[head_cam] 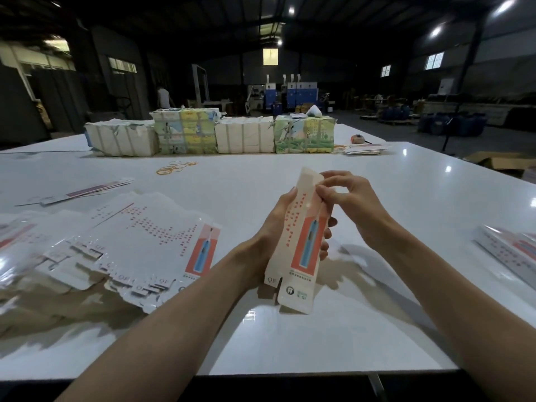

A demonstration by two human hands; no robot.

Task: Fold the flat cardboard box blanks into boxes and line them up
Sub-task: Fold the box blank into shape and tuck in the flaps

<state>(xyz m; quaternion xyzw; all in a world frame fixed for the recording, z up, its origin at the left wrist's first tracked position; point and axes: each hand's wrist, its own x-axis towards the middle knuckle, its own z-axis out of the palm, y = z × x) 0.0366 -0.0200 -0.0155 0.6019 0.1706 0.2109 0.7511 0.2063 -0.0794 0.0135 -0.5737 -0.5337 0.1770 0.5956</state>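
I am holding a long, narrow white-and-coral cardboard box (301, 245) at the centre of the frame, just above the glossy white table (420, 184). My left hand (275, 224) is wrapping round its middle, fingertips showing past its right edge. My right hand (348, 195) is pinching the flap at its upper end. The box is standing nearly upright with its lower flaps hanging open. One flap is reading "QF" and another is carrying a tooth logo with print too blurred to read. A slender blue shape, probably a toothbrush, is running down the front. At the left, a spread pile of flat white blanks (139, 245) is lying, "QF" showing on their tabs.
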